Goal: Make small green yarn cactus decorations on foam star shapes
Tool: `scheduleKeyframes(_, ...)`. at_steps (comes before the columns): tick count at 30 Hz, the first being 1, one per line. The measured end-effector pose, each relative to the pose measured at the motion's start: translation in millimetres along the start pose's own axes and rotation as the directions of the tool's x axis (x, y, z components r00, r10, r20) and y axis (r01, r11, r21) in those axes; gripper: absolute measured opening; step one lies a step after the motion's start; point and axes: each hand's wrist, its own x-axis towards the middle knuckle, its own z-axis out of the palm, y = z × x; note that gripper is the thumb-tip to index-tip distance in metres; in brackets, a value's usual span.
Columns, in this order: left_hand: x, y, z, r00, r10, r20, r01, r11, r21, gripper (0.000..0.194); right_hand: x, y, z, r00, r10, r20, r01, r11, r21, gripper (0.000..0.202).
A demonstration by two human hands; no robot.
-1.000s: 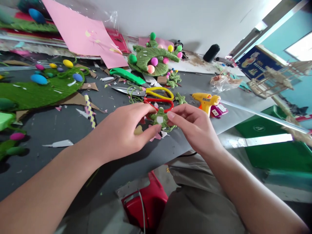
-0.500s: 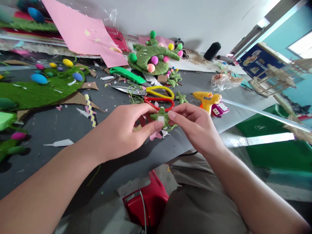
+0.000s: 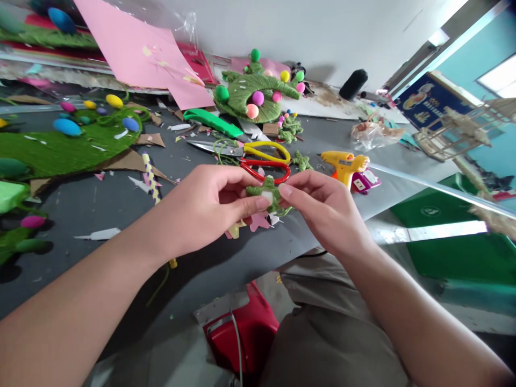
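Note:
A small green yarn-wrapped star (image 3: 274, 189) with a white patch on its face is held between both hands over the grey table. My left hand (image 3: 213, 207) pinches it from the left, thumb beside the white patch. From the right, my right hand (image 3: 326, 207) grips its edge between thumb and fingers. Just behind the star lie scissors (image 3: 264, 153) with one yellow and one red handle. Pink and yellow paper scraps (image 3: 258, 220) lie below the hands. Another small green star (image 3: 301, 160) rests right of the scissors.
A yellow glue gun (image 3: 342, 164) stands to the right. Behind the scissors are a green cutter (image 3: 213, 122) and a green yarn shape with pompoms (image 3: 250, 99). A large green piece (image 3: 72, 150) lies at left. The grey table's (image 3: 258, 263) front edge runs below the hands.
My left hand has shifted slightly up and left, its fingers still on the star. More of the paper scraps shows beneath it. The view has moved a little.

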Motion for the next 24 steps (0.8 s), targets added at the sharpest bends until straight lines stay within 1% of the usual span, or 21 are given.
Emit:
scheduleKeyframes(2, 0.0, -0.3, -2.5, 0.999, 0.028, 0.019, -0.027, 0.999, -0.042, 0.021, 0.0, 0.7, -0.1, 1.0, 0.023, -0.006, -0.022, 0.999, 0.038, 0.021)
scheduleKeyframes(4, -0.2, -0.3, -3.9, 0.999, 0.034, 0.034, -0.032, 0.997, -0.069, 0.026, -0.3, 0.9, -0.1, 0.999, 0.043, -0.007, -0.042, 0.996, 0.075, 0.021)
scheduleKeyframes(8, 0.6, -0.3, -2.1, 1.0, -0.02, 0.001, 0.02, 0.997, -0.071, 0.034, -0.7, 0.9, -0.4, 0.998, 0.067, 0.004, -0.067, 0.991, 0.119, 0.019)
scheduleKeyframes(10, 1.4, -0.6, -0.9, 1.0, -0.021, -0.002, 0.021, 0.997, -0.071, 0.037, -0.4, 1.0, -0.6, 0.997, 0.076, 0.018, -0.077, 0.991, 0.106, 0.018)
scheduleKeyframes(12, 2.0, -0.9, -0.7, 1.0, -0.004, 0.003, 0.004, 0.998, -0.066, 0.035, 0.1, 0.9, -0.3, 0.996, 0.081, 0.024, -0.083, 0.993, 0.087, 0.02)
scheduleKeyframes(17, 2.3, -2.5, -1.2, 0.999, 0.022, 0.04, -0.019, 0.998, -0.057, 0.031, 0.2, -1.2, 4.3, 0.996, 0.09, 0.012, -0.09, 0.995, 0.049, 0.032)
scheduleKeyframes(21, 1.2, -5.2, -0.4, 0.999, 0.031, 0.042, -0.03, 0.999, -0.024, 0.029, -0.6, -1.9, 7.6, 0.998, 0.047, 0.033, -0.045, 0.998, -0.035, 0.034)
scheduleKeyframes(24, 0.8, -5.6, -0.2, 0.998, 0.038, 0.053, -0.037, 0.999, -0.021, 0.026, -0.4, -0.5, 7.6, 0.999, 0.021, 0.049, -0.018, 0.998, -0.058, 0.037)
